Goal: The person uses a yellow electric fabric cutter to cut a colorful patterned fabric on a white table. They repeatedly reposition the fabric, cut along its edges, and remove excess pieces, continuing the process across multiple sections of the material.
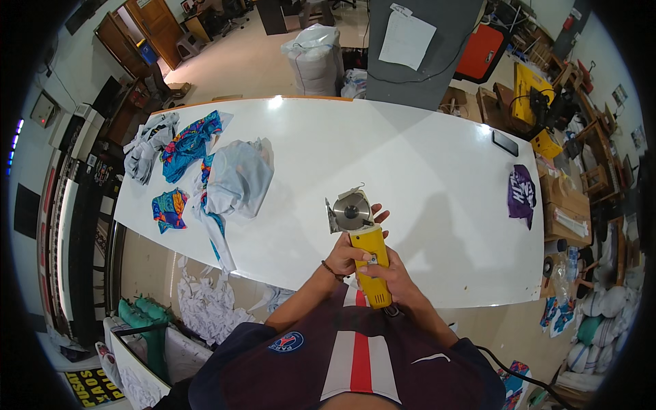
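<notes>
Close to my body, over the near edge of the white table, I hold a yellow electric rotary fabric cutter [370, 247]. Its round metal blade [352, 211] points away from me, with a metal guard plate at its left. My left hand [347, 254] is wrapped round the left side of the yellow body, thumb on top. Around the right side closes my right hand [398, 275], its thumb near the middle of the body. Some fingertips show beyond the tool beside the blade; which hand they belong to I cannot tell.
The white table [321, 150] bears patterned blue cloth pieces [189, 145] and pale grey fabric [239, 178] at left. A phone [506, 143] and purple cloth [521, 196] lie at right. White scraps [208, 301] cover the floor at left; a black cable [526, 378] runs at lower right.
</notes>
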`<state>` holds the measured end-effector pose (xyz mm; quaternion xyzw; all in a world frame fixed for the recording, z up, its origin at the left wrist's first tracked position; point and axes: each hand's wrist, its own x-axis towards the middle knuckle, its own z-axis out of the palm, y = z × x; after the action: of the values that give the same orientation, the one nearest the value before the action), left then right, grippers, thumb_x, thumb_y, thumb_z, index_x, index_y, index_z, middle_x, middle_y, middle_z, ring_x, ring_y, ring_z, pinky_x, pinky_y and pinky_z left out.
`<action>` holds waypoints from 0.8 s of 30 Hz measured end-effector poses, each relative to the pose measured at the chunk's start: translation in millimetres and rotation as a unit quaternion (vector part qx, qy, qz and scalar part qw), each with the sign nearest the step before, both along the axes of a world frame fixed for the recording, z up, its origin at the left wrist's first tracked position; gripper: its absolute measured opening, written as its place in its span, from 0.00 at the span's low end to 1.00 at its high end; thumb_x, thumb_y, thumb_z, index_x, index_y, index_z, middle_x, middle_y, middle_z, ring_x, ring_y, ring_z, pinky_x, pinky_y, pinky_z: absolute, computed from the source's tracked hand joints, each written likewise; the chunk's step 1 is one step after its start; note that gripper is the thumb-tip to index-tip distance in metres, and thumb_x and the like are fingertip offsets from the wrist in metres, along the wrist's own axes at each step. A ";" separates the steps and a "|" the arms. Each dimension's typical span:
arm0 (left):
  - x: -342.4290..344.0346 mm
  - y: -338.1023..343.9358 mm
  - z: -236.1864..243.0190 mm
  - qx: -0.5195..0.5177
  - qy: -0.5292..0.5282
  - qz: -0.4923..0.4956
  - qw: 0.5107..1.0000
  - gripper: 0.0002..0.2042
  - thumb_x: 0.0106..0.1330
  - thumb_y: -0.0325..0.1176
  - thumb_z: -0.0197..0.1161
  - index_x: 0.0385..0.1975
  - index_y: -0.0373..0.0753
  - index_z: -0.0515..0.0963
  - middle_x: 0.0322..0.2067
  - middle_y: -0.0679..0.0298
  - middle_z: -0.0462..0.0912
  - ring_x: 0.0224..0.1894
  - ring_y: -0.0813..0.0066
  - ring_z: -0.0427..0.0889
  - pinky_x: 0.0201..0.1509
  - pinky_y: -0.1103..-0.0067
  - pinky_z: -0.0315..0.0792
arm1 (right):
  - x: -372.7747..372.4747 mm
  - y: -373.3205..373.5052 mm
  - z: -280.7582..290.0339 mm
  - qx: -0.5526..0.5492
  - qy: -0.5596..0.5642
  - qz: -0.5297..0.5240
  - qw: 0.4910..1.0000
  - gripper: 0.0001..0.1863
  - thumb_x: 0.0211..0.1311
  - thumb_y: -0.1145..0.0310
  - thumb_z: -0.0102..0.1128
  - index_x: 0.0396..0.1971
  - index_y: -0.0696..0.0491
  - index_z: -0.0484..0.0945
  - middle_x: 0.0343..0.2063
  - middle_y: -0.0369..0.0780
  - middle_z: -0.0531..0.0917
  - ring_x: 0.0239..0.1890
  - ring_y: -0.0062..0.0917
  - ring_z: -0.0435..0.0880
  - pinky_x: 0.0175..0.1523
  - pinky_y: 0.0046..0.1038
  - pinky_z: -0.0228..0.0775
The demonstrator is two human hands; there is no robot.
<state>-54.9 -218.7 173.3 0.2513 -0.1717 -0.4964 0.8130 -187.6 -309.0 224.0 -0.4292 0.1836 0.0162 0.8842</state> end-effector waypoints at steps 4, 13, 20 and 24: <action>-0.4 0.6 -4.0 -0.002 -0.002 0.001 1.000 0.58 0.40 0.19 0.72 0.79 0.44 0.52 0.79 0.59 0.53 0.82 0.51 0.48 0.81 0.57 0.60 | -0.7 0.8 -1.8 -0.001 0.004 -0.004 1.000 0.22 0.63 0.71 0.68 0.55 0.58 0.71 0.33 0.42 0.83 0.28 0.27 0.86 0.32 0.30 0.81; -1.0 0.8 -1.3 -0.004 -0.005 0.003 1.000 0.59 0.40 0.20 0.73 0.80 0.44 0.52 0.79 0.58 0.53 0.82 0.50 0.48 0.81 0.57 0.60 | -0.6 1.8 0.9 0.000 -0.002 -0.002 1.000 0.22 0.63 0.71 0.68 0.54 0.58 0.71 0.33 0.41 0.83 0.28 0.26 0.86 0.33 0.29 0.81; -1.2 1.5 0.7 -0.014 -0.016 0.001 1.000 0.59 0.41 0.21 0.75 0.80 0.45 0.51 0.79 0.57 0.52 0.82 0.49 0.48 0.80 0.57 0.61 | -1.9 3.4 4.9 -0.005 -0.002 -0.008 1.000 0.25 0.62 0.72 0.69 0.57 0.58 0.71 0.35 0.41 0.83 0.29 0.26 0.86 0.33 0.29 0.81; -1.8 3.0 6.8 -0.024 -0.026 0.008 0.999 0.60 0.40 0.22 0.77 0.80 0.47 0.51 0.78 0.56 0.53 0.81 0.47 0.49 0.79 0.56 0.62 | -2.3 2.8 9.7 -0.023 -0.009 0.001 1.000 0.27 0.62 0.72 0.70 0.60 0.59 0.70 0.36 0.41 0.83 0.31 0.26 0.86 0.35 0.28 0.82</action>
<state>-56.7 -215.7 180.1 0.2462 -0.2029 -0.4788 0.8179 -189.9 -306.1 233.7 -0.4500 0.1758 0.0095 0.8755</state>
